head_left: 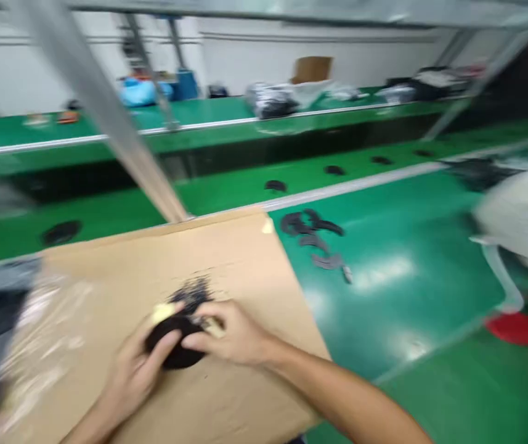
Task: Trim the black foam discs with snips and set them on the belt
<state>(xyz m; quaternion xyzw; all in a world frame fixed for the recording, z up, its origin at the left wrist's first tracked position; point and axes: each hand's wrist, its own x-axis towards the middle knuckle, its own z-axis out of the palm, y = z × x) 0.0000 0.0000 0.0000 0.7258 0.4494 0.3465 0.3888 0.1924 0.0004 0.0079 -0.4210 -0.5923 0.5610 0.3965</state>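
Note:
A dark round piece [180, 345], blurred by motion, is held over the cardboard sheet [254, 382]. My left hand [137, 370] grips its left side, thumb across the top. At its right edge, the fingers of my right hand [231, 336] are pinched together, the thumb touching the round piece. What they pinch is too blurred to name. One pale yellow bit [162, 312] shows by my left fingertips, another pale bit [212, 327] under my right fingers. Just beyond the hands, a black smeared patch [194, 293] marks the cardboard.
Several dark curved pieces [310, 231] lie on the green table [384, 320] to the right. Clear plastic wrap [46, 351] covers the left. A metal post [106, 105] rises behind the cardboard. Round black pieces [275, 185] sit on the green strip beyond. Another person's white-covered head [522, 216] is at right.

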